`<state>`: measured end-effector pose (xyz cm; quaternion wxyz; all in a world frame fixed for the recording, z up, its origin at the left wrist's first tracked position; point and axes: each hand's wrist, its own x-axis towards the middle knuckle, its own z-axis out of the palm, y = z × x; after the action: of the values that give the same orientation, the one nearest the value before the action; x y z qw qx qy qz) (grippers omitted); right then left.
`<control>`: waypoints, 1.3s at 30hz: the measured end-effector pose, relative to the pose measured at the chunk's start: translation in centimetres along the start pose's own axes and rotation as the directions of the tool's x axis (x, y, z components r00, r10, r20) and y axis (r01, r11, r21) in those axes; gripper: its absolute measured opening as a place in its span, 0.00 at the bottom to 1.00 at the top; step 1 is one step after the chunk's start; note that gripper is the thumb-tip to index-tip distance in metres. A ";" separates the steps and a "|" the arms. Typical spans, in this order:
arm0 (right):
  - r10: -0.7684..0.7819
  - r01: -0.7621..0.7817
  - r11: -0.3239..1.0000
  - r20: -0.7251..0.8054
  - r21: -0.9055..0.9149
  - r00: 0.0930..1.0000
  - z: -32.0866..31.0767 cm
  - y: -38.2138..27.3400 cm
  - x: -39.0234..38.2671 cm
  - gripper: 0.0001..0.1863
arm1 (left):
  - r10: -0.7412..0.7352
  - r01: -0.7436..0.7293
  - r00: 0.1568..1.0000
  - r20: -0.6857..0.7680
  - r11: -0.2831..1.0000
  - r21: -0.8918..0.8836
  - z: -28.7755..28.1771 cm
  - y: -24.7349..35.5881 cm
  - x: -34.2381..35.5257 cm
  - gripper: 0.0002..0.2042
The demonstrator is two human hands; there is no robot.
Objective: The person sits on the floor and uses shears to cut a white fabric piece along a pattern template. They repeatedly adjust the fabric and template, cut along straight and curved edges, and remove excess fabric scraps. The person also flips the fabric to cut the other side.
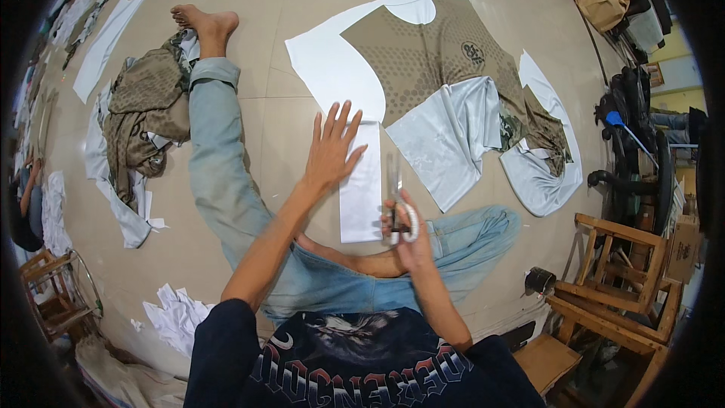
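My left hand (332, 149) lies flat, fingers spread, over the upper part of a white strip (361, 208) on the floor. Held upright beside the strip's right edge is a pair of scissors (393, 181), its handles gripped in my right hand (411, 238). The blades point away from me. Beyond the strip spreads a printed brown shirt panel (411, 57) with a dotted pattern and a curved neckline, white material along its left and top. Its lower part is folded over, showing a pale underside (445, 136).
Crumpled brown printed cloth (143, 102) lies left of my stretched leg (219, 143). A white scrap pile (177, 317) sits at lower left. Wooden stools (619, 272) and a dark round container (540, 281) stand on the right. Another person's arm (30, 189) shows at far left.
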<state>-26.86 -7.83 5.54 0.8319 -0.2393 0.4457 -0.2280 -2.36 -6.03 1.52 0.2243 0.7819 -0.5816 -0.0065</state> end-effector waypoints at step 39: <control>-0.186 0.183 0.980 -0.035 -0.076 0.982 4.8 1.4 9.0 0.29 | -0.028 0.023 0.998 0.063 0.997 0.073 3.2 -3.4 0.3 0.34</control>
<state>-18.08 -11.15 1.37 0.7883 -0.3049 0.4470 -0.2930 -0.06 -6.68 -2.46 0.1771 0.7962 -0.5784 -0.0132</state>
